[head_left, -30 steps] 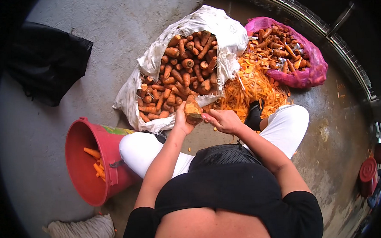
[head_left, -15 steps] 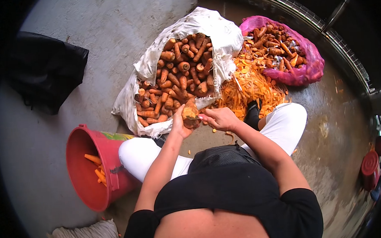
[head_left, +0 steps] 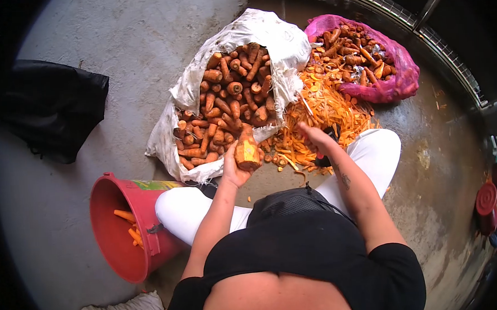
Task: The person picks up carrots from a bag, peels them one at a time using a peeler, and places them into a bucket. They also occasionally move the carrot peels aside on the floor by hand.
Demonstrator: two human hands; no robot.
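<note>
Carrot [head_left: 249, 155], fat and partly bare, sits in the left hand [head_left: 235, 170], which is curled round its side, just in front of the white sack [head_left: 289, 39]. The right hand [head_left: 314, 135] is apart from it, by the orange peelings [head_left: 348, 116]; I can't tell what it holds. The carrot looks stiff and quite heavy. Its bare patch may be slippery, so rough skin seems best to grip. Lengthwise, its thin end points to the sack, its fat end toward the person.

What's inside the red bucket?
Several bright-orange carrots, apparently peeled, toward the picture-right side of the red bucket. The bucket's wall on that side cuts off part of the heap, so the full count and whatever lies behind it can't be seen.
</note>
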